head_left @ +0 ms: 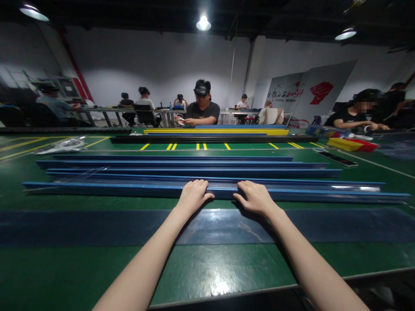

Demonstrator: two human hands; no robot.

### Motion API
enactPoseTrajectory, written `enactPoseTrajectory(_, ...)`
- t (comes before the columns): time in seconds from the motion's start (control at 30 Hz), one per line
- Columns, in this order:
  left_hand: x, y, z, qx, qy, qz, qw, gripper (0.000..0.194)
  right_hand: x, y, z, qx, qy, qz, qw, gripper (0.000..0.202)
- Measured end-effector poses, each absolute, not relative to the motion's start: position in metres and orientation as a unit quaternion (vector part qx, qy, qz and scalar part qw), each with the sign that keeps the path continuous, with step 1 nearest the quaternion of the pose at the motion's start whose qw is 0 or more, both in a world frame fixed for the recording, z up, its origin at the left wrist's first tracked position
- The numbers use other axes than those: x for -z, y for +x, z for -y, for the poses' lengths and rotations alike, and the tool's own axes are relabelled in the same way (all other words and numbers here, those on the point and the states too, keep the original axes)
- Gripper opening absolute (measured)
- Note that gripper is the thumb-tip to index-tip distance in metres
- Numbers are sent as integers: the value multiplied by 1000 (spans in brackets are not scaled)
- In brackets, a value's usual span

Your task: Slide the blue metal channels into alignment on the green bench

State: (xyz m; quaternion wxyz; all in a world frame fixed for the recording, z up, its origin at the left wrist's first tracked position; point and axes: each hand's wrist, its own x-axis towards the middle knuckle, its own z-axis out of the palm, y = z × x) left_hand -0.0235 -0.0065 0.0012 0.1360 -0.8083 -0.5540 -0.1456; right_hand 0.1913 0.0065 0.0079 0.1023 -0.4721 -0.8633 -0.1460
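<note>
A long blue channel-shaped strip [113,188] lies crosswise on the green table in front of me. My left hand [193,194] grips its near wall just left of the middle, fingers curled over the top edge and thumb on the near side. A short way to the right, my right hand [254,195] holds the same wall in a similar way. The fingertips of both hands are hidden inside the channel. Between my forearms and the channel, a flat clear bluish sheet [97,226] stretches across the table.
Behind the held channel lie several more blue channels [194,164]. Farther back are a black strip [207,139] and a yellow strip [214,131]. A phone [337,157] rests at right, crumpled clear plastic [61,145] at left. A person [202,108] sits across the table.
</note>
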Motion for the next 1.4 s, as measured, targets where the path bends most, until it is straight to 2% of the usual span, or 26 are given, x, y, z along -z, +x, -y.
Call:
enactPoseTrajectory(0.1,-1,-23,6,145,-807,554,142,29,-4,180,-6,146,-455,871,117,28)
enactPoseTrajectory(0.27,-1,-21,6,146,-808,552,144,29,-2,171,-8,151,-460,864,138,21)
enactPoseTrajectory(0.77,-2,-25,6,143,-832,517,142,28,-10,205,-9,156,-494,850,94,21)
enactPoseTrajectory(1.03,0,-26,5,154,-842,503,123,22,-12,208,-8,135,-501,850,90,18)
enactPoseTrajectory(1.4,1,-26,4,153,-842,505,113,23,-7,202,-9,81,-485,866,87,19)
